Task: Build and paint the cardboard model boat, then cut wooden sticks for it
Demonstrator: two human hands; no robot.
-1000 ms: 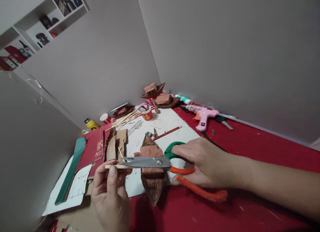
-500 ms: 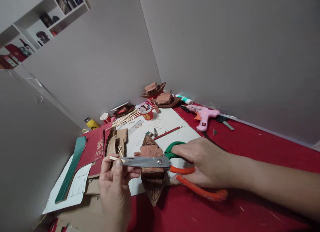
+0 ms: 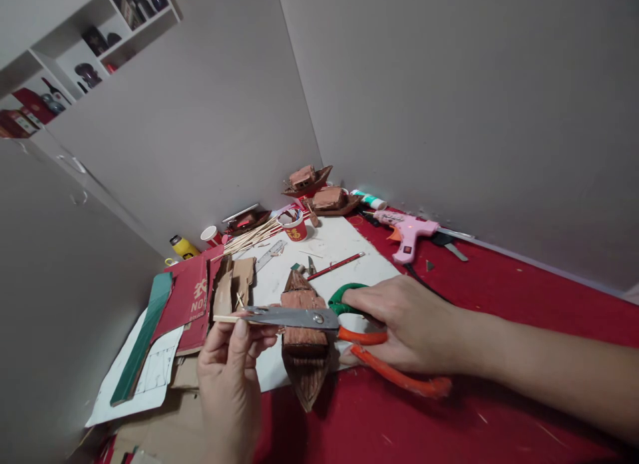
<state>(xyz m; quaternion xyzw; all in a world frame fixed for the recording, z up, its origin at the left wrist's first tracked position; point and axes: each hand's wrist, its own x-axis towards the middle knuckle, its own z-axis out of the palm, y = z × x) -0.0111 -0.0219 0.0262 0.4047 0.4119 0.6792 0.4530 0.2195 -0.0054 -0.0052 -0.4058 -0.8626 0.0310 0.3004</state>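
Observation:
My left hand pinches a thin pale wooden stick held level above the table. My right hand grips scissors with one green and one orange handle; the grey blades lie along the stick and look closed on it. Just behind and below the blades a brown model boat rests on white paper, its bow pointing toward me.
A pink glue gun, a red pencil, a red cup, a bundle of skewers and two more model boats sit farther back. Cardboard pieces and a red box lie at left. Red cloth covers the table.
My left hand has shifted slightly right and turned the stick under the blades. The scissors have tipped a little and stayed over the boat.

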